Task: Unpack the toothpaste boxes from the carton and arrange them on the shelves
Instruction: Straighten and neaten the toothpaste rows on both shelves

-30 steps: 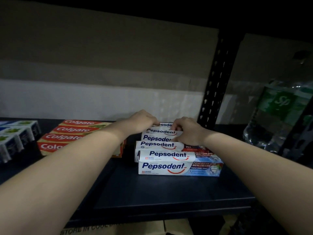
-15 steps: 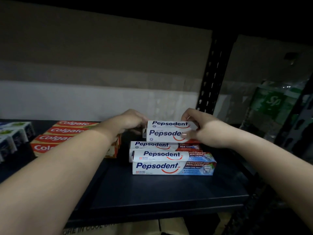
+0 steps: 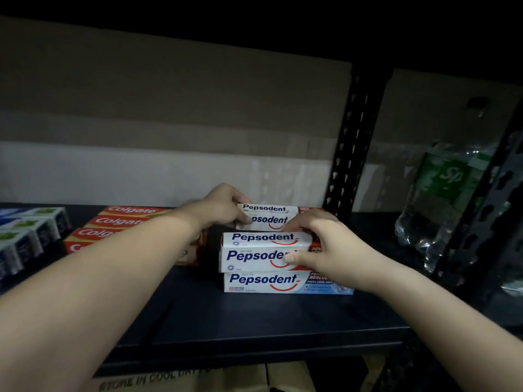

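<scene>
My left hand (image 3: 226, 205) gripped the left end of the rear Pepsodent box (image 3: 268, 219) near the shelf's (image 3: 254, 321) back edge, while my right hand (image 3: 319, 244) pinched the right part of the upper front Pepsodent box (image 3: 260, 251), stacked on the bottom Pepsodent box (image 3: 266, 282).
</scene>
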